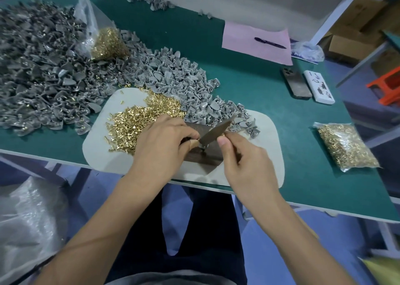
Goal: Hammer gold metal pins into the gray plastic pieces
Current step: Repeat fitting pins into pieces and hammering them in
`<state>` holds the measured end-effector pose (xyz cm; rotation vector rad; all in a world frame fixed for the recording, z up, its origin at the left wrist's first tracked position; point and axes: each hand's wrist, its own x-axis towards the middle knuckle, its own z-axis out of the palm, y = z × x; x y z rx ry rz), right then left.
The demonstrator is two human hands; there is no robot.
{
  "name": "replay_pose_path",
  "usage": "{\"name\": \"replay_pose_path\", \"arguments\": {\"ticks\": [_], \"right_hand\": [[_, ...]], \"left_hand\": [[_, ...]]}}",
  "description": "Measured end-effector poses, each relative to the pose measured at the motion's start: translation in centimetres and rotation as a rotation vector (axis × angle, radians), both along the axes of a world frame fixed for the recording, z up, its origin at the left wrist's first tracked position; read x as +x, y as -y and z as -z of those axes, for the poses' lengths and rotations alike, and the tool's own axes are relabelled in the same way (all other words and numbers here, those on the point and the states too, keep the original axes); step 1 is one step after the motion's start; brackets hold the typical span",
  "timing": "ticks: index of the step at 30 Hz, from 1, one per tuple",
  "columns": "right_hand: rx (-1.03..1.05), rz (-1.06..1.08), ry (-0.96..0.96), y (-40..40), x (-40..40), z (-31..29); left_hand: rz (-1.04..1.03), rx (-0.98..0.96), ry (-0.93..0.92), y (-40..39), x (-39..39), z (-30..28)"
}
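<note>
Pinching a flat metal striker [214, 131] whose long axis slants up and away, the right hand [244, 161] poises it just above the gray piece [203, 149] that the left hand [164, 146] grips on the dark block [205, 157].

assembly workshop, heaped gray pieces [54, 68], pins [138, 116]

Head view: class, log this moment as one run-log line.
left hand: holds piece on block | right hand: grips metal bar over it | pins: loose on mat
</note>
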<state>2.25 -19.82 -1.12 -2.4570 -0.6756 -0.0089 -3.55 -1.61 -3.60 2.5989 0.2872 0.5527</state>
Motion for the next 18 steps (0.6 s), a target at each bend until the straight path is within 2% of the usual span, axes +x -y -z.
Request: {"name": "replay_pose_path", "arguments": {"ticks": [2,6,10,11,15,18], "right_hand": [[-0.017,0.015,0.029,0.2,0.3,0.2],[0.161,0.074,0.082,0.4,0.6,0.0],[-0.045,0.013,0.048,-0.1,-0.1,0.2],[-0.057,0.014,0.089,0.0,0.0,0.1],[0.135,0.073,0.151,0.1,0.0,0.0],[-0.008,0.033,0.094,-0.2,-0.4,0.4]], "left_hand": [[-0.003,0.003,0.002,0.0,0.0,0.0],[-0.004,0.008,-0.016,-0.2,0.0,0.1],[0.015,0.046,-0.024,-0.4,0.0,-0.1],[0.016,0.051,-0.023,-0.4,0.0,-0.2],[0.015,0.04,-0.025,-0.6,0.1,0.0],[0.006,0.03,-0.03,-0.5,0.1,0.0]]}}
